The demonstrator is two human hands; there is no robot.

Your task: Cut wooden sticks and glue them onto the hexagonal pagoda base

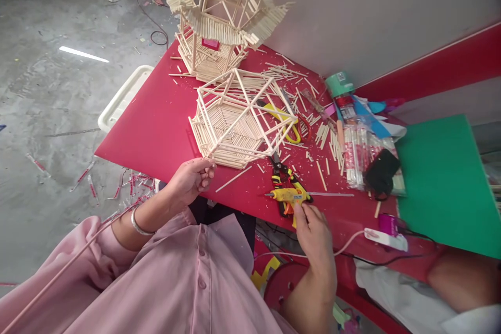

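Note:
My left hand [195, 177] is closed, thumb and fingers pinched at the near left corner of a wooden stick frame [235, 128]. This frame has a many-sided floor of laid sticks and an open lattice of thin bars above it. My right hand [316, 235] grips a yellow hot glue gun [289, 196] by its handle, with the nozzle pointing left. A clear glue stick [332, 194] pokes out of its back. Beneath the gun lie black-and-yellow pliers [278, 172], partly covered.
A tall tiered stick tower [227, 15] stands behind on the red table [144, 125]. Yellow-handled scissors [293, 136], loose sticks [323, 135], bagged sticks [358, 154] and a white power strip [385, 239] lie to the right. Another person's arm [464, 279] shows at lower right.

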